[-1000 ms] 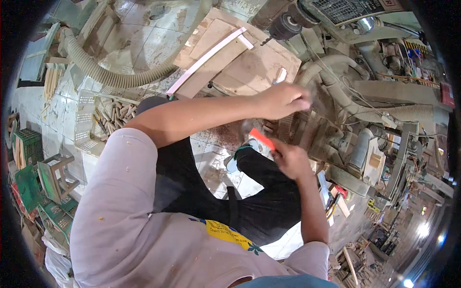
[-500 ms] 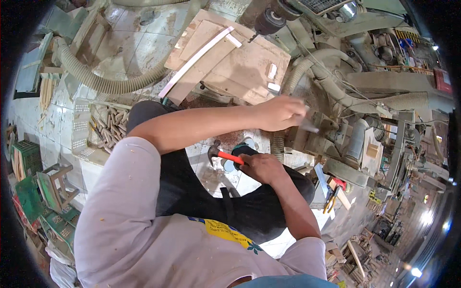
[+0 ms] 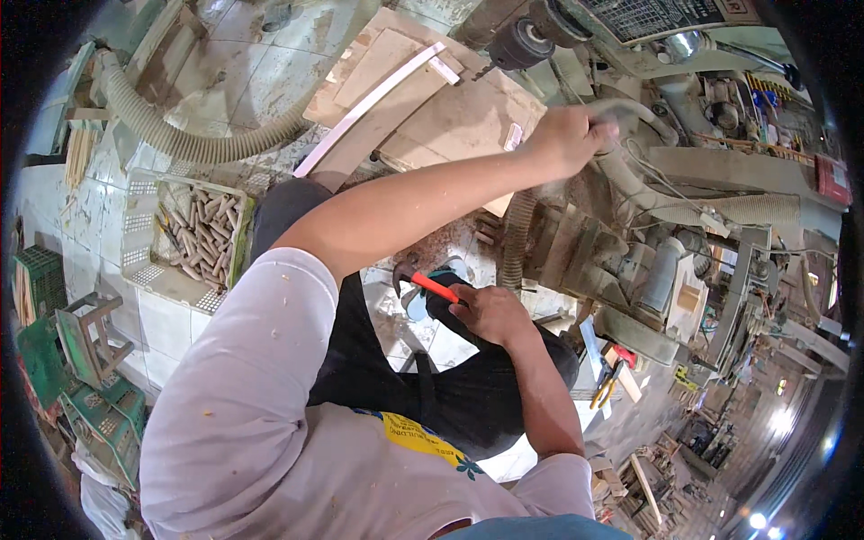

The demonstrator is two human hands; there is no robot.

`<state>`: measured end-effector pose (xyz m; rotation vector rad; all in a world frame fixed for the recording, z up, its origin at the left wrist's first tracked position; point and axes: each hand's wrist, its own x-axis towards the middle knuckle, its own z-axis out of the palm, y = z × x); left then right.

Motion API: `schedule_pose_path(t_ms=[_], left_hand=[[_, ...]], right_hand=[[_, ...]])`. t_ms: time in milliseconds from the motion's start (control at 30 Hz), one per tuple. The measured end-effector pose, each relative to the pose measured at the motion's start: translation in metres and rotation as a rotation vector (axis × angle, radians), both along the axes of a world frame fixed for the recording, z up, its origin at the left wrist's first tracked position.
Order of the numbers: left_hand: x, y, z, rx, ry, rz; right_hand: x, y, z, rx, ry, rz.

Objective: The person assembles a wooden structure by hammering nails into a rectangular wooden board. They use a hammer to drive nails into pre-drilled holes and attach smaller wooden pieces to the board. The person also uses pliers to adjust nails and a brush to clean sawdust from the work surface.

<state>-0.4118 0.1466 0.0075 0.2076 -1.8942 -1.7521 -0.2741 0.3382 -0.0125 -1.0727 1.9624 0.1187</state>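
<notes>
My right hand (image 3: 493, 315) rests over my right thigh, wrapped round the red handle of a claw hammer (image 3: 436, 288), whose dark head points left. My left arm crosses above it, and my left hand (image 3: 567, 144) is at the right side of the wooden drill table (image 3: 450, 135). Its fingers are closed; motion smears the fingertips, and what they hold cannot be made out. A small pale block (image 3: 514, 137) lies on the board beside that hand. A long whitish strip (image 3: 369, 108) with a short crosspiece (image 3: 445, 70) is on the board's left part.
A drill chuck (image 3: 522, 45) with a bit hangs over the board's far edge. At left stands a plastic crate (image 3: 144, 256) of short wooden pegs (image 3: 207, 229). Ribbed hoses (image 3: 207, 148) run round the machine. Pliers (image 3: 607, 387) lie at right, near my knee.
My left hand has moved up and right, from near the board's front corner to its right side. The hammer stays in my right hand, almost unmoved. The view has shifted slightly.
</notes>
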Motion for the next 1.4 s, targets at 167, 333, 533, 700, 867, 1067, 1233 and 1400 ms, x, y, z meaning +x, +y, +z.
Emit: schedule_pose_path(t_ms=[167,333,533,700,867,1067,1233,1400], left_hand=[[-0.009,-0.025,0.003,0.016,-0.093,-0.032],[-0.001,0.025,-0.03,-0.375,-0.008,-0.418],[0.024,0.043,-0.055,-0.737,0.347,-0.585],[0.006,0.02,-0.024,-0.373,0.049,-0.492],[-0.02,-0.012,-0.029,-0.101,0.07,-0.228],[-0.009,0.008,-0.03,-0.378,0.183,-0.478],[-0.001,-0.001,-0.017,-0.601,0.189,-0.495],[0.019,0.013,-0.028,-0.727,0.262,-0.568]], right_hand=[[0.0,-0.004,0.002,-0.008,-0.018,-0.019],[-0.002,0.0,-0.003,-0.006,-0.021,-0.026],[-0.003,-0.007,0.003,0.077,-0.017,-0.03],[-0.002,-0.003,0.002,0.005,-0.002,-0.061],[-0.003,-0.01,0.007,0.04,-0.02,-0.041],[-0.003,-0.001,-0.005,-0.004,-0.018,-0.019],[-0.002,-0.002,0.002,0.023,-0.006,-0.053],[-0.005,0.005,0.003,0.013,0.019,-0.086]])
